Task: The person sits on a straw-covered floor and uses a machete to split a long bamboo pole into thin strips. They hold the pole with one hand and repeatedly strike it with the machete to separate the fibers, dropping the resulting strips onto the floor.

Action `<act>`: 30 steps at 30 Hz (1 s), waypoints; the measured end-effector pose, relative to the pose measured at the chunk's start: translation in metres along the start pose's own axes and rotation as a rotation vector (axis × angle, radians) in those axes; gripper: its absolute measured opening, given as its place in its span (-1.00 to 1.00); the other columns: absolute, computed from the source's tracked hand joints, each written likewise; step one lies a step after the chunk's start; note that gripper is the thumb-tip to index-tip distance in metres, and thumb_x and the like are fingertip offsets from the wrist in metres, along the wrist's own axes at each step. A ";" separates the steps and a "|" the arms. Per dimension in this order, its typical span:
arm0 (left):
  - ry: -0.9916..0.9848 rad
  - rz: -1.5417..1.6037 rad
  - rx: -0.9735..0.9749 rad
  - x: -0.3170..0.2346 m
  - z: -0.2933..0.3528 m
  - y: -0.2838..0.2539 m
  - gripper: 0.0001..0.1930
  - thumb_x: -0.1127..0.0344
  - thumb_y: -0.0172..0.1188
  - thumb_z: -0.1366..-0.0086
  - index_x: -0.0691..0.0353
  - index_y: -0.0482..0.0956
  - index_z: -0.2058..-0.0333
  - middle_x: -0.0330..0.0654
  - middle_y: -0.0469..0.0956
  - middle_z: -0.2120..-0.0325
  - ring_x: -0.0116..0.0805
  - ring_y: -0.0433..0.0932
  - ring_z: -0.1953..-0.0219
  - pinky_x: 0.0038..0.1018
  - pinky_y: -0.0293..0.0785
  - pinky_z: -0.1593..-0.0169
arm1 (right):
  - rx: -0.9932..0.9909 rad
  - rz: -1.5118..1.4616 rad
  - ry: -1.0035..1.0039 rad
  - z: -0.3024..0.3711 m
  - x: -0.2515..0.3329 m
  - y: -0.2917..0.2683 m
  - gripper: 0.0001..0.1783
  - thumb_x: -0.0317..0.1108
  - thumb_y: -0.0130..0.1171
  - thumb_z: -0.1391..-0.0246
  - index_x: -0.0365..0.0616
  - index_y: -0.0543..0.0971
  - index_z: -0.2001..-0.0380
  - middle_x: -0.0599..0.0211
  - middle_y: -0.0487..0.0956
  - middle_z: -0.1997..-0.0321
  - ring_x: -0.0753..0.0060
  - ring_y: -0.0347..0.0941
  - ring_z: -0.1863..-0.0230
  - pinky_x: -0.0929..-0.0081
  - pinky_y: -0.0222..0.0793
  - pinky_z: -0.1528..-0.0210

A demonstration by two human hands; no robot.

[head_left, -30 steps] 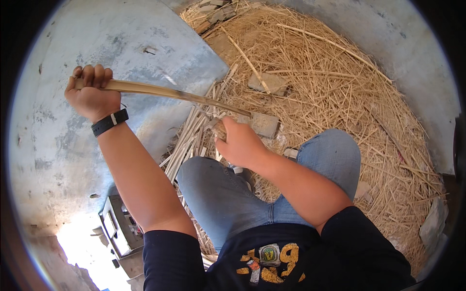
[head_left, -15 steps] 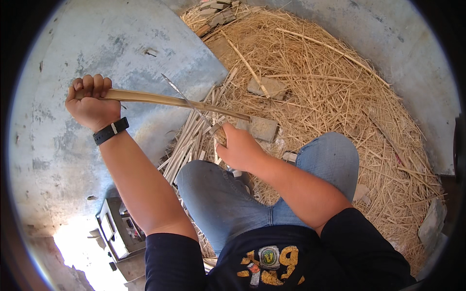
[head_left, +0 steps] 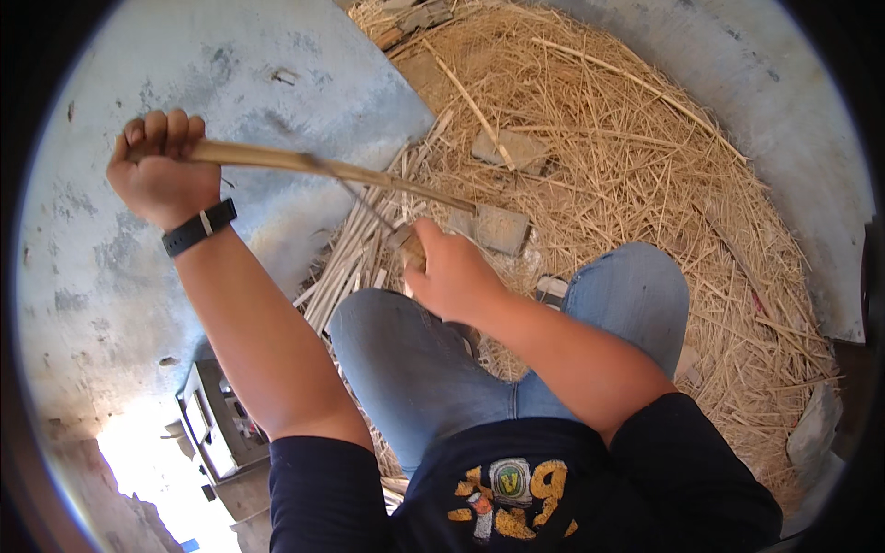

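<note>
My left hand [head_left: 166, 175], with a black watch on its wrist, is closed round the near-left end of a long split bamboo strip [head_left: 258, 155]. The strip slants down to the right, its far end at a brick [head_left: 502, 229] on the straw. My right hand [head_left: 456, 276] is closed round the handle of a knife. Pointing up and left, the narrow knife blade [head_left: 376, 212] meets the strip near its middle. Motion smears the blade's tip, so I cannot tell whether it is on the strip or cutting into it.
Loose straw and shavings [head_left: 608, 175] cover the floor. A pile of pale split strips [head_left: 346, 263] lies by my left knee. Another brick [head_left: 512, 150] sits farther off. A bluish wall [head_left: 212, 83] rises at left, close to my left hand. A dark box [head_left: 221, 419] stands at lower left.
My left hand has moved a little up and left with the strip. The knife has shifted against the strip and its tip is now blurred. My right hand has barely moved.
</note>
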State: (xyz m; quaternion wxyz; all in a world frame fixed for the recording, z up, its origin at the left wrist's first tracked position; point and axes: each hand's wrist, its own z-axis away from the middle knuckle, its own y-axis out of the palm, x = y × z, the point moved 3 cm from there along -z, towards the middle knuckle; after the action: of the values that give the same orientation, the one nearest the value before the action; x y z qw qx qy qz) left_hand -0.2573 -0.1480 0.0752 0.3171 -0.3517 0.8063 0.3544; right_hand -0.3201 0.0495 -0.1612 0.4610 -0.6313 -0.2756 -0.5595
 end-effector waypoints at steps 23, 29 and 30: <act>0.022 -0.043 -0.145 0.001 -0.002 -0.013 -0.87 0.39 -0.26 -0.21 0.10 0.15 0.53 -0.31 0.07 0.69 -0.44 -0.02 0.63 -0.49 -0.03 0.49 | 0.027 0.062 0.195 -0.029 -0.047 0.012 -0.59 -0.35 0.19 0.01 -0.38 0.43 0.12 -0.20 0.59 0.21 -0.15 0.55 0.10 0.12 0.45 0.05; 0.029 -0.042 -0.185 -0.002 0.003 -0.003 -0.88 0.39 -0.26 -0.20 0.10 0.16 0.53 -0.32 0.06 0.70 -0.44 -0.03 0.62 -0.49 -0.04 0.49 | -0.035 -0.026 0.121 -0.024 -0.038 0.014 -0.65 -0.36 0.17 0.02 -0.35 0.44 0.19 -0.14 0.58 0.35 -0.10 0.56 0.29 0.13 0.44 0.23; 0.021 -0.040 -0.191 -0.001 0.003 -0.003 -0.88 0.39 -0.26 -0.20 0.11 0.16 0.53 -0.32 0.06 0.70 -0.43 -0.03 0.62 -0.48 -0.03 0.49 | -0.034 -0.056 0.083 -0.020 -0.028 0.012 -0.66 -0.35 0.17 0.02 -0.35 0.44 0.20 -0.13 0.58 0.38 -0.11 0.56 0.32 0.12 0.44 0.26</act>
State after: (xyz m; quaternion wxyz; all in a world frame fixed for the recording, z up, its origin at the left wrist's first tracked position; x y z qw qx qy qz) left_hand -0.2533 -0.1473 0.0735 0.2805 -0.4000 0.7652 0.4193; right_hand -0.3255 0.0311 -0.1923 0.4454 -0.6072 -0.2641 -0.6027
